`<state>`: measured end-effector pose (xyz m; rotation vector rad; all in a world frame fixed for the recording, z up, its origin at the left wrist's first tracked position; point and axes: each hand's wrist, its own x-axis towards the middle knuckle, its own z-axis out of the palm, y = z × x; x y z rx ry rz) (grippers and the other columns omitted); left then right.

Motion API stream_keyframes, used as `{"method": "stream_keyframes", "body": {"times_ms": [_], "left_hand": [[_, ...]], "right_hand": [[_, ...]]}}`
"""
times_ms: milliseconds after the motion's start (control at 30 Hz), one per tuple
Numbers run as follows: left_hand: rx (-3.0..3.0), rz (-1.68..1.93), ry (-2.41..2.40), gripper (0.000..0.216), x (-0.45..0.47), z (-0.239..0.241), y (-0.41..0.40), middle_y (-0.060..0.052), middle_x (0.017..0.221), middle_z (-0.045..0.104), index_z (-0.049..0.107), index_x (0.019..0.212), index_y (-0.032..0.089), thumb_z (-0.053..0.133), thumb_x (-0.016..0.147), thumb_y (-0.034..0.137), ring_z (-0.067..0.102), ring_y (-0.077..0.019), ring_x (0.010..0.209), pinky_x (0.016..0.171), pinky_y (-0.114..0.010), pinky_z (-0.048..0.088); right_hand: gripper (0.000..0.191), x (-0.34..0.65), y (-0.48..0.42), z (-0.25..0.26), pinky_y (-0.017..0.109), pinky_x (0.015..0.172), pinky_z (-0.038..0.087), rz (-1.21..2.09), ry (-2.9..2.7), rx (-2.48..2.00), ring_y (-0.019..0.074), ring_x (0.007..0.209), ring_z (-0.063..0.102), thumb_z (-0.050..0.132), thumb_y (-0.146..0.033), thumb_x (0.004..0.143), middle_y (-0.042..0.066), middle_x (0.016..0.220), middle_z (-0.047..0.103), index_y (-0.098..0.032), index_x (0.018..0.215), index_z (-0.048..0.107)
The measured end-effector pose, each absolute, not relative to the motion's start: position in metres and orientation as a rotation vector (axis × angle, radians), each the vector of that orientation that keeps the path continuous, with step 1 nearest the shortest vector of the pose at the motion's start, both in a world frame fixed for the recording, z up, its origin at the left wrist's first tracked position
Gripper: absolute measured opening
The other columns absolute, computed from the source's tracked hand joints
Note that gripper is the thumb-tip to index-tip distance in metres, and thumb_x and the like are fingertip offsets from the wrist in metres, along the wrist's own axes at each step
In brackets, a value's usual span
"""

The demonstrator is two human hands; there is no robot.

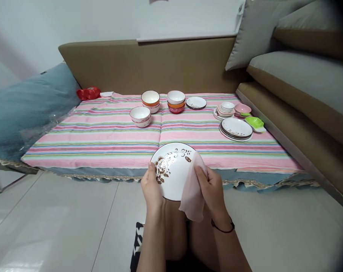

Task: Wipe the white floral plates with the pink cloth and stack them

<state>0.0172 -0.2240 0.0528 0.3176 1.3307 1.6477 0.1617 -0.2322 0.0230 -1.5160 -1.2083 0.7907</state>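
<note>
A white plate [174, 181] with a brown flower pattern and dark rim is held up in front of me, its face tilted toward the camera. My left hand [153, 187] grips its left edge, thumb on the face and the other fingers hidden behind. At the right edge, my right hand [212, 185] is closed on a thin pale pink cloth [193, 196]. The cloth is folded over the plate's rim and hangs down below it. My right thumb presses the cloth against the plate. A dark band circles the right wrist.
A striped cloth [103, 132] covers the sofa seat. On it stand stacked bowls [141, 116], a patterned plate [196, 102], a plate stack [236, 128], small dishes [227, 107] and a green dish [255, 122]. Cushions [301, 75] pile at right. A red bundle [88, 93] lies back left.
</note>
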Motion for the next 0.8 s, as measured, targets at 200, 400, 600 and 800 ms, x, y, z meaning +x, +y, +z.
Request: {"method": "stream_keyframes", "body": {"times_ms": [200,400,600,800], "left_hand": [[0.309,1.695,1.344,0.042,0.024,0.057,-0.225,-0.01,0.094,0.073,0.071,0.1,0.014,0.064,0.08,0.05,0.069,-0.022,0.083,0.069,-0.029,0.053],[0.469,1.545,1.33,0.039,0.018,0.054,-0.223,-0.009,0.097,0.073,0.071,0.102,0.016,0.075,0.07,0.037,0.068,-0.0228,0.086,0.069,-0.028,0.051],[0.651,1.399,1.342,0.025,0.01,0.055,-0.226,-0.003,0.072,0.07,0.072,0.084,0.014,0.076,0.064,0.027,0.061,-0.0155,0.064,0.06,-0.024,0.045],[0.664,1.304,1.266,0.023,0.002,0.057,-0.226,-0.004,0.066,0.069,0.072,0.079,0.014,0.075,0.06,0.026,0.061,-0.0187,0.063,0.062,-0.027,0.046]], "right_hand": [[0.037,0.157,-0.238,0.018,0.023,0.055,0.033,0.843,-1.233,-1.506,0.0129,0.064,0.04,0.058,-0.051,0.083,-0.002,0.066,0.045,-0.02,0.068,0.047],[0.037,0.16,-0.24,0.017,0.023,0.054,0.032,0.912,-1.105,-1.458,0.0118,0.061,0.035,0.058,-0.051,0.084,-0.004,0.063,0.039,-0.019,0.068,0.046],[0.034,0.169,-0.24,0.017,0.023,0.054,0.034,1.056,-0.982,-1.398,0.012,0.062,0.038,0.06,-0.052,0.083,-0.002,0.068,0.046,-0.017,0.083,0.058],[0.037,0.174,-0.24,0.018,0.023,0.051,0.032,1.045,-0.978,-1.41,0.0111,0.06,0.034,0.061,-0.053,0.081,-0.002,0.065,0.042,-0.016,0.078,0.057]]}}
